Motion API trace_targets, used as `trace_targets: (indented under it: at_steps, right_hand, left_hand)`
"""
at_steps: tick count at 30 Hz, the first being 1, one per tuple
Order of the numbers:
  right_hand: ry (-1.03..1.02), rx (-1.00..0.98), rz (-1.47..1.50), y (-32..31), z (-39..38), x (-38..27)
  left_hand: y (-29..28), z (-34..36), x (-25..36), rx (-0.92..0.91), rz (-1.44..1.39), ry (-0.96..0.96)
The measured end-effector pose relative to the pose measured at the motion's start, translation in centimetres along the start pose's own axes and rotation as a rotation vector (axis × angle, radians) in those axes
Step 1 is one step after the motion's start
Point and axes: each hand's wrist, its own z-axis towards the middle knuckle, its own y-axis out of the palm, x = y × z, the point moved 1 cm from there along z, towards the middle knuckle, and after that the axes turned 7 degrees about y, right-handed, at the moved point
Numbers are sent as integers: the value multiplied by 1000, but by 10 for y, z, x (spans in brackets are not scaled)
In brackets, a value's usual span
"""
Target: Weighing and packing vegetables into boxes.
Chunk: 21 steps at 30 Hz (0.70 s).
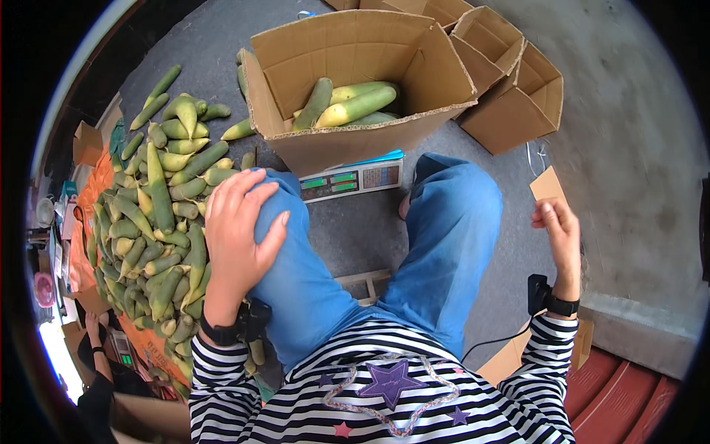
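My left hand (240, 226) rests on my left knee, its fingers apart and nothing in it. Beside it, on the left, lies a big heap of green radishes (159, 189) with pale tips. Out to the right, my right hand (560, 231) has its fingers curled in with the thumb against them; whether anything is inside is hidden. A flat piece of cardboard (547, 185) shows just behind those fingers, and I cannot tell if they touch it. In front of my knees an open cardboard box (355, 148) stands on a digital scale (351, 182), with several green radishes (359, 107) at its bottom.
Empty open boxes (518, 111) stand at the far right. Orange sheeting (80, 251) lies under the heap's left edge. At the lower left another person's hand (94, 329) is near a second scale (122, 348). Red ridged panels (614, 392) are at the lower right.
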Motion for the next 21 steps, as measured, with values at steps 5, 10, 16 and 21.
trace_targets:
  at_steps: [5,10,16,21]
  right_hand:
    - [-485,-189,-258,20,-96,-123]
    - [-950,-893,721,75,-145,-171]
    - [-933,-834,906,75,-131,-189]
    - [-850,-581,488,56,-43,-182]
  left_hand:
    - [-2,-7,-2,26,5,6]
    - [1,-1,4,-9,0,-5]
    - [-22,32,-14,-35,-319,-298]
    - [-15,106,-86,-233,-334,-599]
